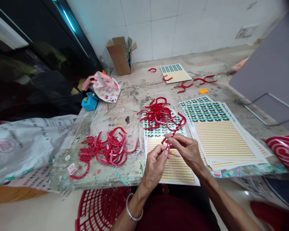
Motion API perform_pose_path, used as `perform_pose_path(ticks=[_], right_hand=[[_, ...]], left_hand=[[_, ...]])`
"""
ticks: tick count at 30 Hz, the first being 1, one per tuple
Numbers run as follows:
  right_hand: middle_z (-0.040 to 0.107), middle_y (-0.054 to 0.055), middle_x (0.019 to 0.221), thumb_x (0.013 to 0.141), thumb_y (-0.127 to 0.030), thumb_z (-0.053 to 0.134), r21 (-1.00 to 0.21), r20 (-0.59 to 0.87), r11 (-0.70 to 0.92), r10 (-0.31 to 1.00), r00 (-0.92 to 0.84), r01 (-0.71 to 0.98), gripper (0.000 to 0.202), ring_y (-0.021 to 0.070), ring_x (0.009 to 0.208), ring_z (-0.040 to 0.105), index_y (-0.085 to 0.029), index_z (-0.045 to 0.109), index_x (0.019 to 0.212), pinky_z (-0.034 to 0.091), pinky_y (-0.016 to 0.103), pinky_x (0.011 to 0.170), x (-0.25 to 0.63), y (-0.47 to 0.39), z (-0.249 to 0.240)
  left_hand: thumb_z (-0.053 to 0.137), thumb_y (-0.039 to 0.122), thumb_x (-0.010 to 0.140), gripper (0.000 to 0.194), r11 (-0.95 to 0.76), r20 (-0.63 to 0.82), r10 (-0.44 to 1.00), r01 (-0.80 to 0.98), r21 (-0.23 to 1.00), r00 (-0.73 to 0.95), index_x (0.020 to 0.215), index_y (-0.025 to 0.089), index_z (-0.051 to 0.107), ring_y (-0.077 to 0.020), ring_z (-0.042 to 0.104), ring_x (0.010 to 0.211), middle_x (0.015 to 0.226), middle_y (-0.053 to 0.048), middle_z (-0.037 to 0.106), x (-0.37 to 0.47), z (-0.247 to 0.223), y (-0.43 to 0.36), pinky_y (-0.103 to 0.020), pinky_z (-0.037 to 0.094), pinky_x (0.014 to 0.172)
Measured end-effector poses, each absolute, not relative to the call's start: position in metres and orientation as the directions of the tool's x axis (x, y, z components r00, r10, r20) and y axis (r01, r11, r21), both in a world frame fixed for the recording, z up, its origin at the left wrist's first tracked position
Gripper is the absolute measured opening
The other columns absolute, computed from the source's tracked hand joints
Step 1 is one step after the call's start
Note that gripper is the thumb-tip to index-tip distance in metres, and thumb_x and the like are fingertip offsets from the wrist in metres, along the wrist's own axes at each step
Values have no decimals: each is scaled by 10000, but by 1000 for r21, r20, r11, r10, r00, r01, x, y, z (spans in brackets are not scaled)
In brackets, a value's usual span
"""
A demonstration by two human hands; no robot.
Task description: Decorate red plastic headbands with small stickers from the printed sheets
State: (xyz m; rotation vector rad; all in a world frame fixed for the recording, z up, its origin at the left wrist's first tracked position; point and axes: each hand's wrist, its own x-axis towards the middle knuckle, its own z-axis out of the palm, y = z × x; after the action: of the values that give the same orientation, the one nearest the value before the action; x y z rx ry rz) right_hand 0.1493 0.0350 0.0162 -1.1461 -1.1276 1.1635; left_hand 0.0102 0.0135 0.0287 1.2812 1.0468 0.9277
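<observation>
My left hand (156, 162) pinches one end of a red curved band (169, 146) with pale dots. Its fingertips almost meet those of my right hand (186, 149), which grips the same band a little higher up. A small yellow-and-white piece (175, 154) shows by the right fingers; whether it is held I cannot tell. Under both hands lies a printed sheet (175, 171) with rows of green-and-blue pictures and yellow strips. A heap of red bands (157, 112) covers its far end. Another tangled pile of dotted red bands (108, 147) lies to the left.
More printed sheets (223, 138) are stacked at right, near a grey panel (267, 73). Farther back are a small sheet stack (180, 77), loose red bands and an orange clip-like piece (203, 91). A cardboard box (119, 57), cloth bag (106, 89) and blue tape dispenser (90, 102) stand left.
</observation>
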Motion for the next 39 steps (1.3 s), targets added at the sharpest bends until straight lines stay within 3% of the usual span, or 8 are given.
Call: perform_pose_path(ticks=[6, 13, 16, 20, 28, 31, 34, 39], right_hand=[[679, 57, 924, 775, -297, 641, -995, 55, 58, 998, 37, -82, 153, 187, 816, 650, -191, 708, 861, 585, 319, 693, 150, 35, 17], [682, 70, 918, 798, -208, 606, -918, 358, 351, 934, 4, 186, 141, 199, 882, 635, -225, 709, 893, 548, 340, 757, 149, 28, 14], [686, 66, 933, 801, -200, 602, -891, 392, 385, 920, -20, 240, 158, 200, 927, 629, -237, 709, 911, 530, 360, 812, 149, 27, 13], [677, 75, 1009, 797, -254, 614, -933, 285, 285, 958, -29, 221, 167, 212, 960, 627, -240, 710, 933, 556, 318, 727, 154, 29, 12], [693, 49, 946, 773, -354, 634, -999, -1, 0, 1000, -13, 41, 216, 209, 875, 642, -218, 724, 916, 582, 297, 660, 163, 36, 10], [693, 38, 909, 764, -379, 636, -999, -47, -47, 999, -21, 13, 234, 188, 823, 642, -217, 726, 907, 585, 287, 639, 165, 37, 9], [690, 44, 902, 771, -386, 624, -998, 15, 17, 1000, -25, 64, 236, 180, 796, 638, -211, 728, 889, 573, 271, 607, 166, 36, 8], [684, 57, 873, 833, -295, 567, -912, 290, 275, 957, 5, 303, 183, 183, 789, 628, -209, 723, 876, 530, 301, 661, 166, 33, 15]], left_hand=[[451, 281, 900, 183, 64, -60, 954, -6, 998, 292, 836, 139, 547, -108, 462, 682, 715, 3, 502, 8, 25, 10, -222, 362, 660], [455, 293, 898, 185, 108, -83, 937, -56, 993, 340, 865, 128, 532, -109, 458, 667, 741, -13, 522, 10, 26, 16, -230, 384, 656], [449, 287, 900, 202, 108, -84, 937, -54, 993, 339, 831, 122, 542, -106, 445, 642, 700, -5, 499, 11, 25, 18, -226, 380, 627], [448, 277, 900, 225, 107, -83, 938, -52, 993, 337, 759, 125, 535, -100, 424, 630, 680, 3, 468, 10, 25, 16, -220, 368, 615], [447, 279, 903, 211, 126, -94, 915, -56, 990, 393, 877, 120, 584, -105, 431, 642, 700, 0, 474, 10, 25, 10, -232, 368, 632], [446, 280, 903, 217, 123, -85, 903, -64, 990, 420, 890, 119, 591, -109, 435, 644, 700, -3, 477, 8, 25, 9, -234, 370, 633], [444, 286, 903, 224, 122, -81, 894, -65, 990, 440, 895, 121, 594, -112, 440, 642, 698, -7, 483, 6, 24, 9, -235, 373, 629], [452, 296, 896, 229, 124, -94, 903, -44, 991, 419, 899, 123, 603, -114, 441, 639, 698, -8, 489, 5, 22, 8, -231, 373, 624]])
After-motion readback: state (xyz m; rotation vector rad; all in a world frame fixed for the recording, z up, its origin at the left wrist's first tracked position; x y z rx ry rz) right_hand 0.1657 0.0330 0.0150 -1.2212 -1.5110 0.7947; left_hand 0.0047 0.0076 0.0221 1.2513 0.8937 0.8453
